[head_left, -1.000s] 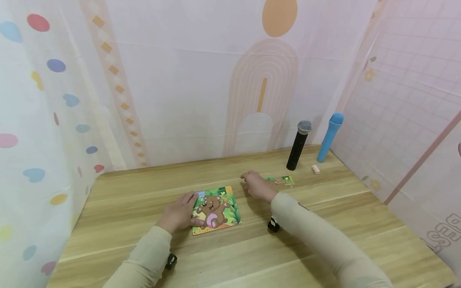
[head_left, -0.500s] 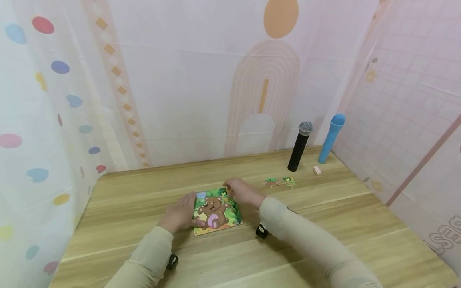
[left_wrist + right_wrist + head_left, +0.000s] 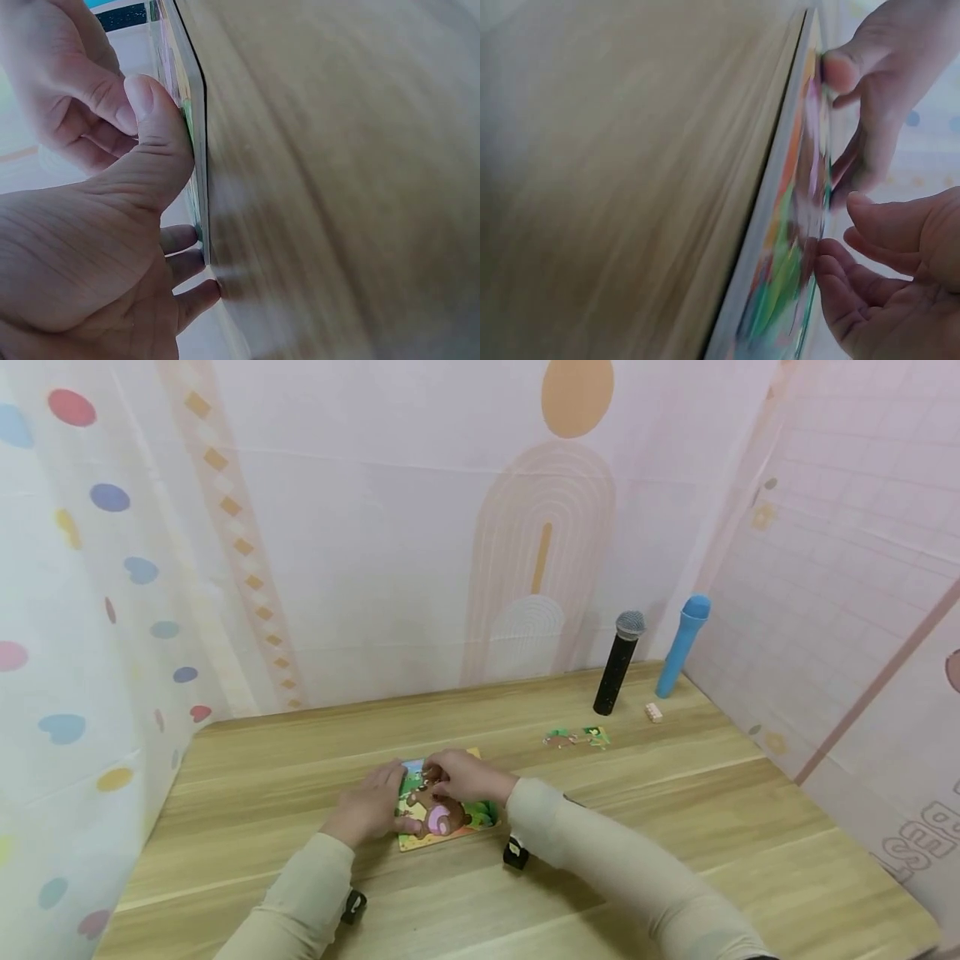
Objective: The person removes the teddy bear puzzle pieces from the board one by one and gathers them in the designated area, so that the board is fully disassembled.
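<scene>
A square picture puzzle (image 3: pixel 429 823) with a brown bear on a green and yellow scene lies flat on the wooden table. My left hand (image 3: pixel 365 806) steadies its left side, the thumb on the picture and the fingers spread along the edge. Over the upper middle bends my right hand (image 3: pixel 468 777), covering part of the bear. In the right wrist view, the loosely bent fingers of my right hand (image 3: pixel 900 266) touch the puzzle face (image 3: pixel 786 274). Its thumb stands apart from them, and no piece shows between.
Behind and right of the puzzle lie a few green and brown picture pieces (image 3: pixel 576 738). A black microphone (image 3: pixel 617 670) with a silver head, a blue microphone (image 3: pixel 681 652) and a small pale pink block (image 3: pixel 653 712) are at the back right.
My right hand has come left from between the loose pieces and the puzzle, past the puzzle's upper right corner, to over its middle. My left hand keeps its place on the left side.
</scene>
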